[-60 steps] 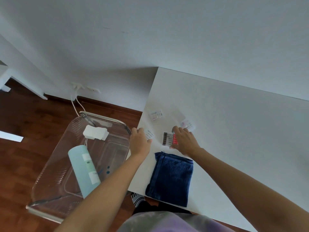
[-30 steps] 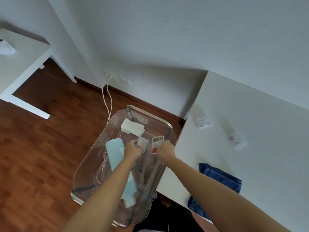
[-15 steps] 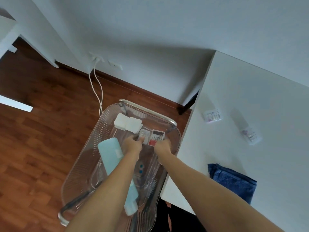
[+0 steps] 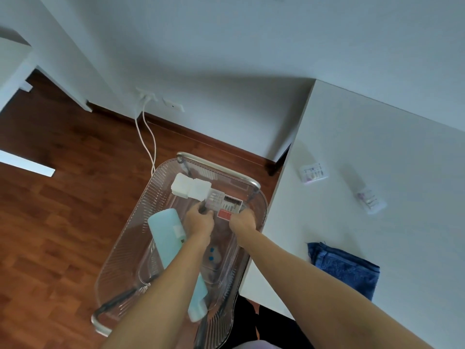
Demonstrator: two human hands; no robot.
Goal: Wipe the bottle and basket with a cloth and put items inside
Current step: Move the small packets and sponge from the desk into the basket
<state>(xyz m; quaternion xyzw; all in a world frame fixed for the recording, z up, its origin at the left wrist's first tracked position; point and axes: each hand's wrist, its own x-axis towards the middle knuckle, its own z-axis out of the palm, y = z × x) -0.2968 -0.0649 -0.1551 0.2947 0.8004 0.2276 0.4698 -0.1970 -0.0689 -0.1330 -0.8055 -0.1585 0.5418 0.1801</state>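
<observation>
Basket: clear ribbed plastic basket with metal handles, just beside the left edge of the white table, over the wooden floor.
Bottle: pale blue cylindrical bottle lies lengthwise inside the basket; small white label on its side, writing too small to read.
White pads: stack of white square pads at the basket's far end.
Left hand: left hand inside the basket, fingers pinched on a small clear case; its print is illegible.
Right hand: right hand inside the basket, fingers closed on a small clear case with a red label; label text not readable.
Cases: the two touch side by side, just beside the white pads.
Cloth: folded dark blue towel cloth on the table near its front edge, well apart from the hands.
Table items: two more small clear cases, one near the table's left edge, one further right; markings blurred.
Wall: white cables hang from a socket to the floor.
</observation>
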